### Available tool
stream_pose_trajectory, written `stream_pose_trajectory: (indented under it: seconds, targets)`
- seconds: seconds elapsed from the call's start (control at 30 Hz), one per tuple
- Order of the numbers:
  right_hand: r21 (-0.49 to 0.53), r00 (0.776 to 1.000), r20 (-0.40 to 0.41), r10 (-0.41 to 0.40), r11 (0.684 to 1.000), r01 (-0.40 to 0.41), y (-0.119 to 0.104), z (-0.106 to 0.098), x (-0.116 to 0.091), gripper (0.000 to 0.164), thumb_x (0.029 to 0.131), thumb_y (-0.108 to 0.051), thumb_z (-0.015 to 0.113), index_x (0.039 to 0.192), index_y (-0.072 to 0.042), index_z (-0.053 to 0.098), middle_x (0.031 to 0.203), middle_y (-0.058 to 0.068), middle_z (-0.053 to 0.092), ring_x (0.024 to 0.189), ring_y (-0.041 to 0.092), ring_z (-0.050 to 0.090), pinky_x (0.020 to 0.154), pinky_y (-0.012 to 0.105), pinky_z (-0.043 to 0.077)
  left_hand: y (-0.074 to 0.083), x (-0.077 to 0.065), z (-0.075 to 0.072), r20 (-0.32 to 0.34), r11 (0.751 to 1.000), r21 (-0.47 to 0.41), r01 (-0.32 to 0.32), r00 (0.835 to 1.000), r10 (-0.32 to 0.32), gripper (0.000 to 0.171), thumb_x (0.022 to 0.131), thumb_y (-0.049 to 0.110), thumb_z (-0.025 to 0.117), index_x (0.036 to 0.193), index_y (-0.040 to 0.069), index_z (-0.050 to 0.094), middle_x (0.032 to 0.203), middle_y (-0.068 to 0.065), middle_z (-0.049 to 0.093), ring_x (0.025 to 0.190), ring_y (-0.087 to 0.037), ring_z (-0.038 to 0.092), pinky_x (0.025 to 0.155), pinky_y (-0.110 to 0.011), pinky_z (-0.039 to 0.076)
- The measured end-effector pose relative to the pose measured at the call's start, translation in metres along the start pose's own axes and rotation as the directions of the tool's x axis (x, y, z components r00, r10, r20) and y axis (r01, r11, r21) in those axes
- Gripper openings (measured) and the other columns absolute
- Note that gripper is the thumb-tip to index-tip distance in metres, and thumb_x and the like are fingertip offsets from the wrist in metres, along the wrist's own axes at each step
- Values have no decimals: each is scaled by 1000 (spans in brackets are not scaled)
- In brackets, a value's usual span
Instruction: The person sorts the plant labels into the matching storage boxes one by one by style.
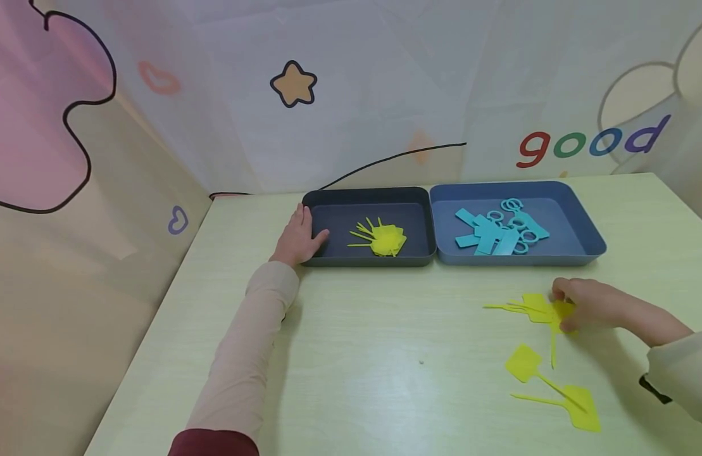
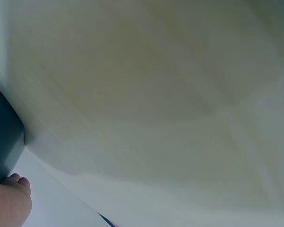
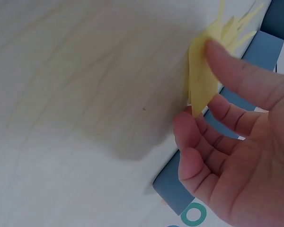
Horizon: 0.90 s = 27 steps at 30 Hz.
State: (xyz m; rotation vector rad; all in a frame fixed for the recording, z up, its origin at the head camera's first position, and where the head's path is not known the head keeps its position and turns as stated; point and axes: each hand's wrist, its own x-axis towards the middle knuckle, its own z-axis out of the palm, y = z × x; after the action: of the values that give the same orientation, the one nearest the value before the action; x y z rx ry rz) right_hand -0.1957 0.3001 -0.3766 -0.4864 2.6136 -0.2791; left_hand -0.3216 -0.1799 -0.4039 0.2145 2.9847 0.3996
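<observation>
At the left end of the dark tray (image 1: 373,261), my left hand (image 1: 296,240) rests against the side, its fingers fairly straight and the thumb reaching over the rim. Several yellow plastic tags (image 1: 387,240) with flat heads and thin stems lie in that tray. My right hand (image 1: 592,304), low over the table's right side, pinches yellow tags (image 3: 203,78) between thumb and fingers; their stems point away from the palm in the right wrist view. The exact number held cannot be told. Nearer the front, two loose yellow tags (image 1: 583,411) lie with their stems at angles.
A blue tray (image 1: 573,221) adjoins the dark one on its right. Several turquoise tags with ring ends (image 1: 487,234) are piled in it. Behind the table (image 1: 373,354) hangs a printed cloth (image 1: 373,82) with a star and the word "good".
</observation>
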Motion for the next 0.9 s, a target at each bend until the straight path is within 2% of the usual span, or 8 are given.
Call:
stream_pose_trajectory:
  seconds: [0.17, 0.27, 0.4, 0.5, 0.7, 0.9]
  targets:
    - [29, 1000, 1, -29, 999, 29, 3, -6, 1, 18, 72, -3, 66, 81, -6, 50, 72, 1, 46, 67, 15, 42, 58, 26, 37, 0, 0, 0, 2, 1000, 2, 5, 1000, -5, 80, 91, 51, 31, 141, -2, -1, 148, -17, -7, 137, -28, 0, 111, -39, 10]
    - [119, 998, 39, -50, 992, 45, 3, -13, 2, 12, 76, 2, 57, 77, -8, 50, 67, -1, 42, 63, 13, 41, 54, 24, 36, 0, 0, 0, 3, 1000, 3, 3, 1000, -3, 80, 91, 51, 31, 141, -2, -1, 148, -17, -7, 137, -29, 1, 111, -39, 10]
    - [266, 993, 107, -59, 964, 29, 1, -27, 1, 8, 80, 2, 53, 79, -6, 51, 65, -1, 40, 59, 11, 43, 52, 22, 39, -1, 0, 0, 1, 1000, 1, -1, 1000, 1, 80, 91, 51, 31, 141, -3, -1, 148, -17, -6, 137, -29, 1, 111, -39, 11]
    - [313, 992, 109, -57, 950, 20, -3, -39, 2, 3, 82, -2, 54, 82, -4, 52, 68, 1, 45, 62, 12, 46, 55, 23, 42, -1, 0, 0, -1, 1000, 2, -6, 1000, 6, 80, 91, 50, 31, 140, -3, -1, 148, -17, -6, 137, -29, 1, 111, -39, 11]
    - [401, 998, 29, -52, 915, 36, -19, -60, 12, 11, 86, -4, 52, 94, 2, 55, 80, 6, 54, 69, 14, 52, 62, 25, 48, 1, -2, -2, -7, 1000, 0, -4, 1000, 4, 79, 91, 50, 32, 141, -3, 0, 148, -18, -5, 137, -29, 3, 111, -39, 11]
    - [524, 996, -86, -19, 849, 62, -38, -69, 32, 24, 87, -8, 53, 106, 7, 55, 93, 9, 59, 78, 18, 57, 69, 25, 51, 1, -2, -2, -4, 1000, 2, -6, 1000, 6, 79, 91, 49, 32, 140, -3, 0, 148, -18, -6, 137, -29, 1, 111, -39, 11]
